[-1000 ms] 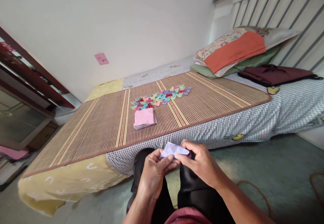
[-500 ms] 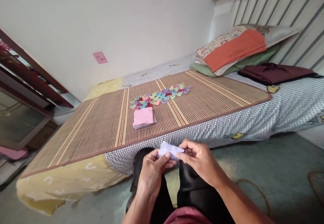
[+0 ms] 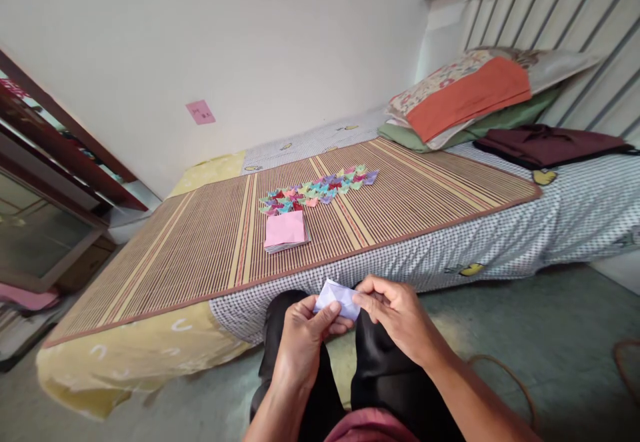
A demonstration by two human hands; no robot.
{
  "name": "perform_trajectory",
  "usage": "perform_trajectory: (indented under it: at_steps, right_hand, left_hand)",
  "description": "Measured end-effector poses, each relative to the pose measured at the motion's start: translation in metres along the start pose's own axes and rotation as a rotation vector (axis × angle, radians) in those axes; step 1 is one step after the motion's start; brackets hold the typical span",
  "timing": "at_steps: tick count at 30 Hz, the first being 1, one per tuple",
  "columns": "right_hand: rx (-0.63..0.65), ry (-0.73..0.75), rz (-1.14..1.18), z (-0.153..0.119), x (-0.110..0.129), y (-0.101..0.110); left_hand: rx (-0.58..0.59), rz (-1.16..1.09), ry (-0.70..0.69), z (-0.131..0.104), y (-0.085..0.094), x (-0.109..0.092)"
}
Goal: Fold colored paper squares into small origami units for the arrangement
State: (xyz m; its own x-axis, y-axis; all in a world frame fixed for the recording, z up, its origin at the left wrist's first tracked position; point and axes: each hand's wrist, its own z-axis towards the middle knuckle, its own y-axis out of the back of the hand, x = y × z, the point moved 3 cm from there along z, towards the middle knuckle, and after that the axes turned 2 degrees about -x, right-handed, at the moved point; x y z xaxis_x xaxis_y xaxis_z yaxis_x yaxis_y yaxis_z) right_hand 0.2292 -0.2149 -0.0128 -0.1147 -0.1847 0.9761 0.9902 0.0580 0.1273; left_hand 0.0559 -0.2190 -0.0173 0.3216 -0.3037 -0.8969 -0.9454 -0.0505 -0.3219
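Note:
Above my knees, a small folded sheet of lilac origami paper (image 3: 336,297) is held between both hands. My left hand (image 3: 311,325) grips its left and lower side, thumb on top and fingers underneath. On the right edge, my right hand (image 3: 386,309) pinches the paper between thumb and index finger. Creases show on the paper's upper face. Beyond my hands, a stack of square paper (image 3: 285,229) with a pink sheet on top lies on the striped mat (image 3: 210,249). Rows of small folded paper pieces (image 3: 320,189) in many colours sit just behind the stack.
The mat covers a bed with a checked sheet (image 3: 425,262) and a yellow section (image 3: 135,349). Pillows (image 3: 470,99) and a folded maroon cloth item (image 3: 545,145) are at the right end. A pink note (image 3: 201,112) is on the wall. A cord (image 3: 505,369) lies on the floor.
The paper's right point has been folded in, so its right end now looks blunter and its outline more four-sided. Both hands keep their hold, and the view has shifted slightly.

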Motion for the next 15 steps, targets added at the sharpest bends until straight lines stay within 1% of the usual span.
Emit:
perform_trajectory:
  at_steps: [4,7,11,15]
  right_hand:
    - [-0.018,0.02,0.046,-0.001,-0.001,-0.005]
    - [-0.043,0.052,0.097,-0.001,-0.002,-0.01]
    - [-0.052,0.026,0.159,-0.001,-0.003,-0.016]
    - [-0.094,0.0,0.168,-0.002,-0.003,-0.018]
  left_hand:
    - [-0.042,0.041,-0.067,0.0,0.004,0.0]
    - [-0.042,0.069,-0.116,0.0,0.006,-0.001]
    - [-0.028,0.118,-0.159,0.0,0.005,-0.002]
    - [-0.027,0.142,-0.176,-0.002,0.002,-0.002]
